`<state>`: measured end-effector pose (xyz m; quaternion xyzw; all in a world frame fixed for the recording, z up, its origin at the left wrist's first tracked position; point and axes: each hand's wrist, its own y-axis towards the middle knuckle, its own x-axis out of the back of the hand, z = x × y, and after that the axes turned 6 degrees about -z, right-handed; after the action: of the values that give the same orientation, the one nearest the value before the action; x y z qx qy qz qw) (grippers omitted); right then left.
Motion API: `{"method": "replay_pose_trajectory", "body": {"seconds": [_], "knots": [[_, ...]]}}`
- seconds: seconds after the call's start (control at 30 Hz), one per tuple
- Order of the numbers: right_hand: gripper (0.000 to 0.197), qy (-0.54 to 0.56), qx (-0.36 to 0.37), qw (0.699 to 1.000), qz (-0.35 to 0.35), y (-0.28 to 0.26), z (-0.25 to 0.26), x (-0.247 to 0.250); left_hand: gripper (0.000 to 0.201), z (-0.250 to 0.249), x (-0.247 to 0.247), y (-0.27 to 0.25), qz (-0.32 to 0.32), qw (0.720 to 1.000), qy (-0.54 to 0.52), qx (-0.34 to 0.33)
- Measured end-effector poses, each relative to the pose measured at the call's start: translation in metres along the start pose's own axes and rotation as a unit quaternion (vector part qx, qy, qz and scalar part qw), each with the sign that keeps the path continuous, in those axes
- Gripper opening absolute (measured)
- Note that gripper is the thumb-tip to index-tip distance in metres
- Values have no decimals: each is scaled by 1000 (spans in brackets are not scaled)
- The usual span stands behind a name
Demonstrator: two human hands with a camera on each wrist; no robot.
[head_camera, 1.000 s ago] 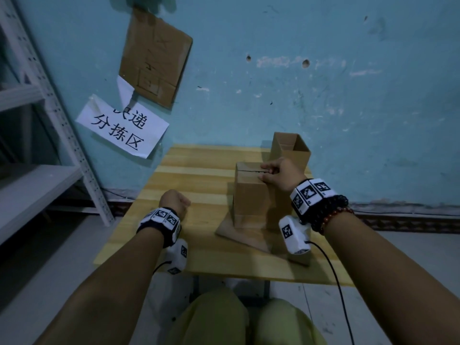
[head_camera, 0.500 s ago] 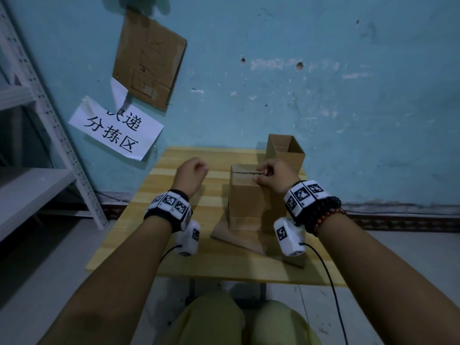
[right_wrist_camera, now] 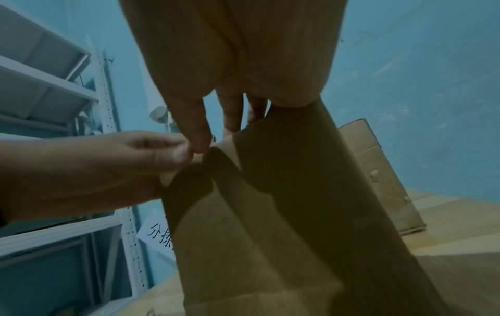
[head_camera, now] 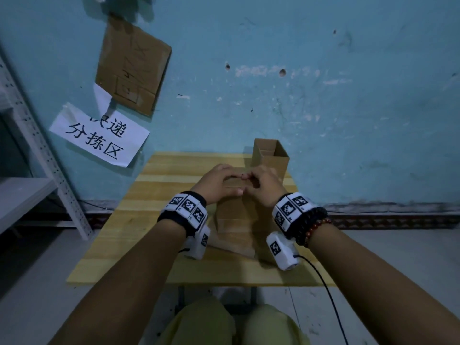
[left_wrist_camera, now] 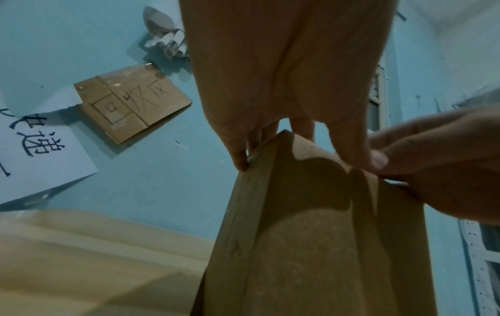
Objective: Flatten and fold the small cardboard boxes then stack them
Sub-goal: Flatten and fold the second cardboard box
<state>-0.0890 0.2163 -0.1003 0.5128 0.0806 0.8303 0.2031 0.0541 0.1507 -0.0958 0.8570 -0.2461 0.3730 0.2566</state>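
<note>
A closed brown cardboard box [head_camera: 235,215] stands upright on a flattened cardboard sheet [head_camera: 231,246] on the wooden table [head_camera: 154,220]. Both hands are on the box's top. My left hand [head_camera: 220,183] curls over the top's left half, its fingertips [left_wrist_camera: 240,159] on the upper edge of the box [left_wrist_camera: 311,245]. My right hand [head_camera: 263,186] curls over the right half, its fingers [right_wrist_camera: 200,139] at the flap edge of the box [right_wrist_camera: 270,235]. The thumbs nearly touch at the middle. The top flaps are hidden under the hands.
A second box [head_camera: 270,158], open at the top, stands behind against the blue wall, seen again as the second box [right_wrist_camera: 378,171]. A white metal shelf [head_camera: 27,195] stands left of the table. A paper sign [head_camera: 99,138] and a cardboard piece [head_camera: 133,66] hang on the wall.
My left hand has risen from the table's left side and moved right onto the box top, beside the right hand. The right hand has stayed on the box.
</note>
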Motion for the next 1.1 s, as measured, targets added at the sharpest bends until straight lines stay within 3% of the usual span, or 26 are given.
{"method": "replay_pose_trajectory", "body": {"seconds": [0.1, 0.27, 0.33, 0.43, 0.73, 0.87, 1.03, 1.1], "knots": [[42, -52, 32, 998, 0, -7, -3, -2, 40, -6, 3, 3, -6, 999, 31, -5], [37, -65, 37, 997, 17, -8, -7, 6, 41, -5, 5, 5, -58, 998, 6, -33], [32, -40, 27, 999, 17, -6, -7, 7, 47, 2, 7, 6, -82, 996, -15, -7], [25, 7, 16, 999, 35, 2, -8, 8, 55, 8, 9, 10, -66, 997, -45, 16], [20, 68, -13, 996, 55, 9, -13, 8, 25, 4, 8, 39, -93, 991, -78, 53], [20, 69, -11, 996, 63, 9, -12, 9, 26, 1, 4, 48, -104, 984, -113, 95], [21, 64, -17, 996, 58, 5, -10, 13, 20, 3, 1, 60, -69, 969, -188, 146], [22, 63, -17, 996, 58, 4, -9, 14, 30, 4, -1, 61, -51, 967, -191, 159]]}}
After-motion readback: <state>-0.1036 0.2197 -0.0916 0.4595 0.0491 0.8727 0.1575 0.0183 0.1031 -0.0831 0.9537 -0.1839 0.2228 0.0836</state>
